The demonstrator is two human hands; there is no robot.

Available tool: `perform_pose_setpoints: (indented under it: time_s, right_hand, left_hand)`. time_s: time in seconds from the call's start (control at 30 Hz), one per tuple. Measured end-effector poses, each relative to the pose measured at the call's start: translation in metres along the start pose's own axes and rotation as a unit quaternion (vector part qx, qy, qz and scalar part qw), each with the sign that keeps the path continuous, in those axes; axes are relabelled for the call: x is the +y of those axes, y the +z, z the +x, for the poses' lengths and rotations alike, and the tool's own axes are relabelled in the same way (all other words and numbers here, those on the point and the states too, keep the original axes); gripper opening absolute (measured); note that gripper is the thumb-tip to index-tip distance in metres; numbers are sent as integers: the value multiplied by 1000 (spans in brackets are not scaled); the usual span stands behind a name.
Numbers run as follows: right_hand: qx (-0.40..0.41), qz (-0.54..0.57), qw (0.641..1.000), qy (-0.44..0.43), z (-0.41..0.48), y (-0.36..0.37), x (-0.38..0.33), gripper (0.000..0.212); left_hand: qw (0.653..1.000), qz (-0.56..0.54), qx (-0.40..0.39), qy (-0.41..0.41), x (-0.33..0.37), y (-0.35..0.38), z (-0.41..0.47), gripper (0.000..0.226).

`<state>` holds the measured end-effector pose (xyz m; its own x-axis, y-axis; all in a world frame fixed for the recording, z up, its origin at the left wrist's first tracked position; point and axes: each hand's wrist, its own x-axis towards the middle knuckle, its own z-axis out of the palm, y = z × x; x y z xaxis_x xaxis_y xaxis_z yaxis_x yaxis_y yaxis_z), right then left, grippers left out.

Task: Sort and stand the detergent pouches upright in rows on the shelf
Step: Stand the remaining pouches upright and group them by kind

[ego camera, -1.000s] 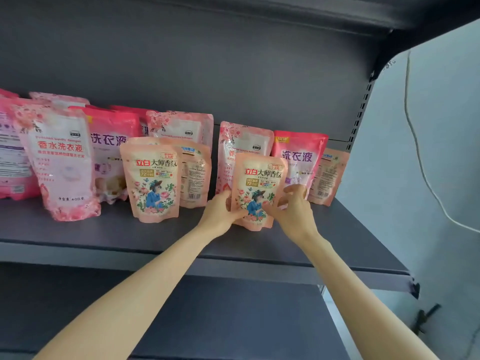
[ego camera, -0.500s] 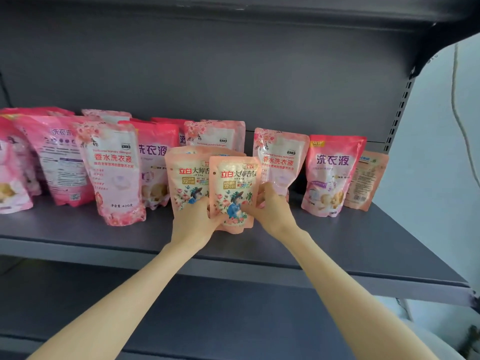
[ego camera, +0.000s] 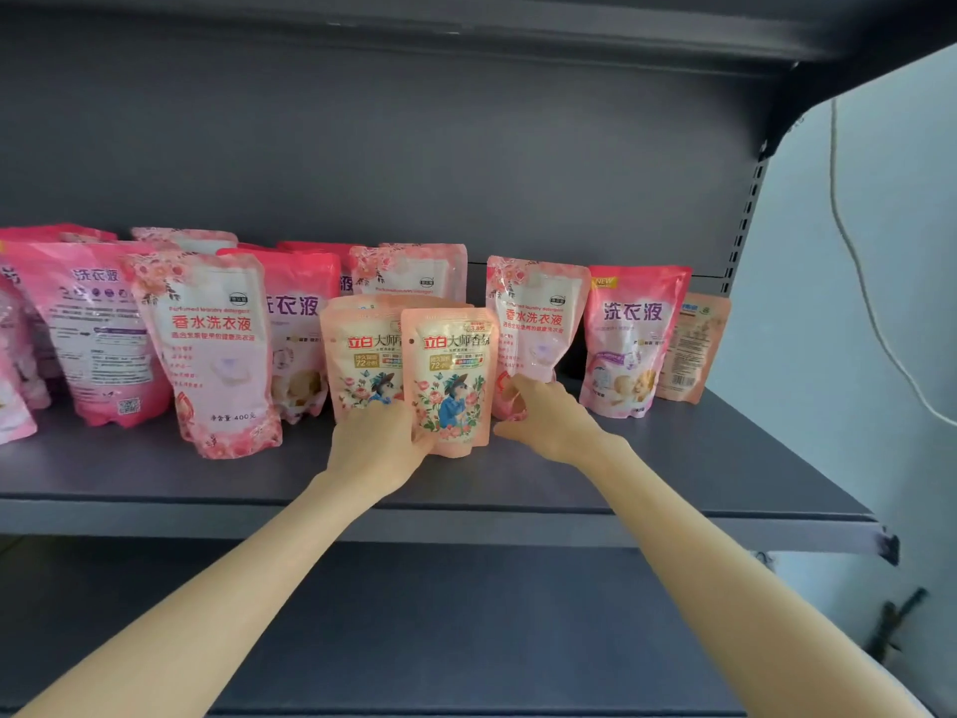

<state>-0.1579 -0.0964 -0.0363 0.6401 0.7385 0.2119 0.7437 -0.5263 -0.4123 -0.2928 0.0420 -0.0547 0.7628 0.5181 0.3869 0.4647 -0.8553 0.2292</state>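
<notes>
Both hands are steadying the small peach pouch (ego camera: 451,383) near the shelf (ego camera: 673,474) front, left hand (ego camera: 380,445) gripping its base, right hand (ego camera: 549,422) open at three o'clock; releasing unevenly is risking toppling it.

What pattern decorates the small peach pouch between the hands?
Pink roses around a blue-clad figure, head view.

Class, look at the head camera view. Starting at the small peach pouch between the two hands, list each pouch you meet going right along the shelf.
Small peach pouch → pale pink floral pouch → bright pink pouch marked NEW → small peach pouch showing its back.
</notes>
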Motion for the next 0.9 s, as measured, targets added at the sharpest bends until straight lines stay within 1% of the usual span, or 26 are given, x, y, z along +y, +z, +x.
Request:
perform_pose_setpoints:
  time_s: [0.07,0.17,0.23,0.33,0.4,0.43,0.5,0.6,0.67,0.8,0.9]
  right_hand:
    - [1,-23,1000,7,-5,-9,8,40]
    - [12,-41,999,13,-13,-30,25,42]
    - [28,-41,999,15,-18,-48,38,40]
    - [59,-43,997,34,-21,-75,61,32]
    - [83,-45,994,47,-18,-92,81,36]
    - [93,-47,993,50,-15,-99,91,38]
    - [114,-44,991,52,-6,-112,113,42]
    - [143,-35,988,45,10,-125,144,50]
    - [148,-3,988,42,20,-130,161,57]
    - [118,68,991,13,41,-132,188,59]
    - [115,112,987,1,57,-131,202,58]
  left_hand:
    - [1000,0,-13,21,9,-3,-1,27]
    - [998,-35,-26,52,32,-5,1,23]
    - [995,-71,-25,73,49,-2,8,21]
    - [984,-149,-29,93,78,11,29,24]
    - [977,-186,-39,94,100,23,44,24]
    - [976,-192,-39,97,112,28,51,29]
    - [972,-206,-43,104,133,42,65,48]
    - [964,-249,-61,68,161,66,88,67]
    - [961,-263,-77,33,177,80,100,73]
    - [953,-287,-94,-20,199,100,121,79]
    - [925,-359,-110,-49,202,117,134,85]
